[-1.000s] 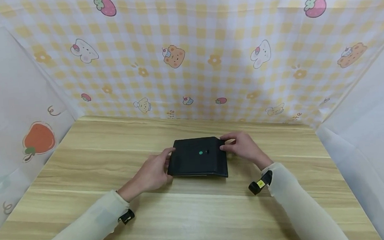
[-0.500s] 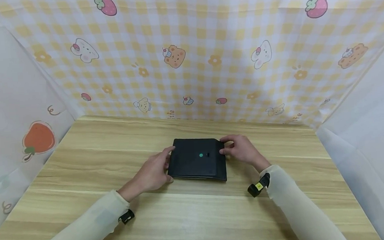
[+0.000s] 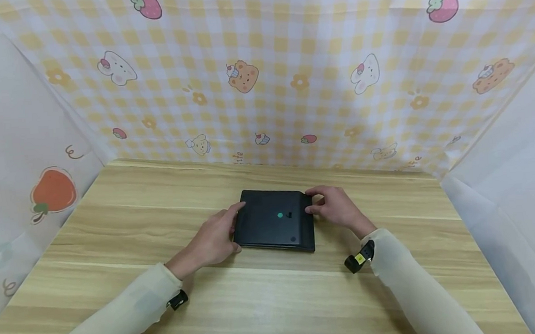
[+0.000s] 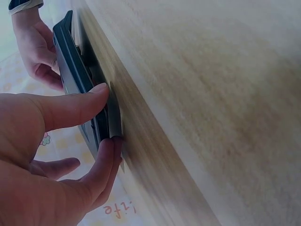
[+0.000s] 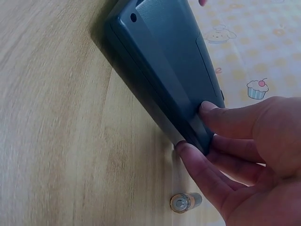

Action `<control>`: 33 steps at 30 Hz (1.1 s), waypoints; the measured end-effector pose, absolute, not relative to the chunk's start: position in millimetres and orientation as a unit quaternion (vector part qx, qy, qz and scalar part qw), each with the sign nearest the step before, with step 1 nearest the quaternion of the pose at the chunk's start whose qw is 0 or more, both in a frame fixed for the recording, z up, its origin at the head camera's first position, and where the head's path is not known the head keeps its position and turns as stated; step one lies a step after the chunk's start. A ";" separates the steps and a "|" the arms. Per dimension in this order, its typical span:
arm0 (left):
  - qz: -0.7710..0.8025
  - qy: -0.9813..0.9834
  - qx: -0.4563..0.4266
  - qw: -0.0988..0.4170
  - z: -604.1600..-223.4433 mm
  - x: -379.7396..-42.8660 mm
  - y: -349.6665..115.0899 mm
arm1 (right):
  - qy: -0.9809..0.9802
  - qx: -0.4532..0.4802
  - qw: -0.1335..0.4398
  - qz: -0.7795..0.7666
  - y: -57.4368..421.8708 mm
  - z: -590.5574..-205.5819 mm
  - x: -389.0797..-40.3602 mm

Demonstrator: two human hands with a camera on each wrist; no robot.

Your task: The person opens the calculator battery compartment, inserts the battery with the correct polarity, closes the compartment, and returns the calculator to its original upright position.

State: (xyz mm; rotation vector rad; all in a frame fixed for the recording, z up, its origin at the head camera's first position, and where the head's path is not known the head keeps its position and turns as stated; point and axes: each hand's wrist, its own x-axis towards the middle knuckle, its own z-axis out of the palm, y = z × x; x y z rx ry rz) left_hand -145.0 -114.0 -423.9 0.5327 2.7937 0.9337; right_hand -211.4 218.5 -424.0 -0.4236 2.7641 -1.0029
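Observation:
A flat black device (image 3: 266, 216), shaped like a desk calculator lying back up, is at the middle of the table. On it are a green dot, a small latch mark and a raised band along the right. My left hand (image 3: 214, 238) grips its left edge; in the left wrist view, the thumb (image 4: 77, 108) lies along that edge with fingers opposite. At the far right corner, my right hand (image 3: 337, 207) pinches the device between thumb and fingers. The right wrist view shows a small battery (image 5: 186, 202) lying on the wood near the right fingers.
The wood-grain table (image 3: 277, 301) reaches a yellow checked cloth (image 3: 300, 107) at the back. White cloth sides (image 3: 19, 153) stand at left and right. A black strap device (image 3: 360, 258) sits on the right wrist, another (image 3: 178, 300) on the left.
The black device has tipped so its back faces up more fully, its near edge slightly nearer me. My right hand has shifted slightly; my left hand has hardly moved.

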 end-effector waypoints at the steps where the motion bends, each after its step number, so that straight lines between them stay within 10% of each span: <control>1: 0.310 0.931 0.177 0.074 -424.0 -145.1 -114.0 | 0.928 -0.141 0.085 -0.334 218.2 -424.0 -211.6; 33: 0.311 0.930 0.184 0.069 -424.6 -144.2 -113.1 | 0.923 -0.161 0.068 -0.344 220.5 -430.6 -206.3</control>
